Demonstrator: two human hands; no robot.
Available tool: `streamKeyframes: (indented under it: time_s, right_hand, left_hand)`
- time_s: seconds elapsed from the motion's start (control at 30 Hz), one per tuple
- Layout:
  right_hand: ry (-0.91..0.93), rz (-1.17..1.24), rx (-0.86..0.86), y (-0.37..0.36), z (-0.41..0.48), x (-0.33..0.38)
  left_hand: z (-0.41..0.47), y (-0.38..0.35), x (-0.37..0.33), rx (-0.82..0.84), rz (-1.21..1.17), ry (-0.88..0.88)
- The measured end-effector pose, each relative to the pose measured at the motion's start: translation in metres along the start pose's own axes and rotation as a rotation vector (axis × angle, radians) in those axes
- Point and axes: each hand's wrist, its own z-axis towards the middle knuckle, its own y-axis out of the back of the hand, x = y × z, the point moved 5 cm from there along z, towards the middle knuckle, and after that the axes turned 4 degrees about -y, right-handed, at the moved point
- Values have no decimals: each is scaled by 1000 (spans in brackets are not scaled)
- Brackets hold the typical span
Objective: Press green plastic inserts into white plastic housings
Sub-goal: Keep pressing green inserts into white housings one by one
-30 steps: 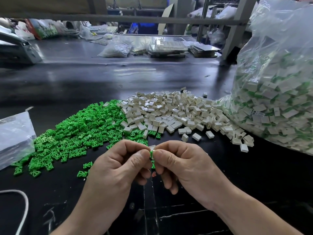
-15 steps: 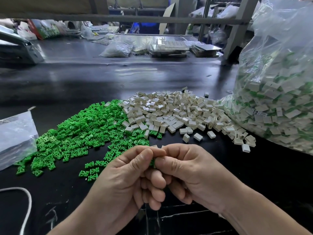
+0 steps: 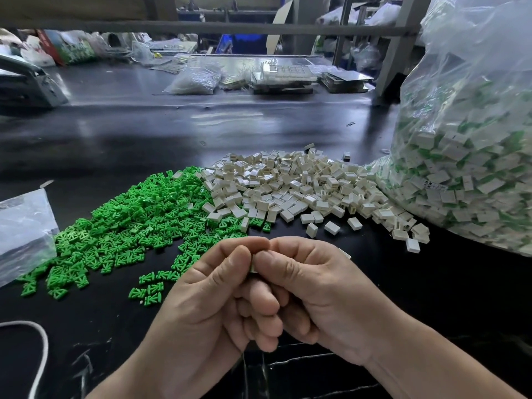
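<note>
Nearest, the left hand [image 3: 207,298] and right hand [image 3: 322,292] meet, thumbs and forefingers pinching one white housing [image 3: 253,266] between them, mostly hidden, its axis unreadable. Beyond on the worktop [image 3: 431,283], the green inserts [image 3: 138,226] lie far-left, nearer the left hand; the loose housings [image 3: 288,191] far-right, nearer the right hand.
</note>
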Motion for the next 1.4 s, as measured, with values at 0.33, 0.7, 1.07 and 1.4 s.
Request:
streamKeyframes:
  time_s: [0.33, 0.7, 1.07, 1.4]
  right_hand:
    - [-15, -26, -19, 0, 1, -4]
    - [11, 113, 112, -4, 3, 1]
    - [-39, 34, 26, 6, 9, -8]
    - [150, 430, -78, 62, 2, 31]
  left_hand:
    - [0, 6, 1, -91, 55, -24]
    - [-3, 2, -6, 54, 42, -70]
    - [-13, 2, -24, -211, 1114, -372]
    - [-14, 14, -34, -355, 1513, -326]
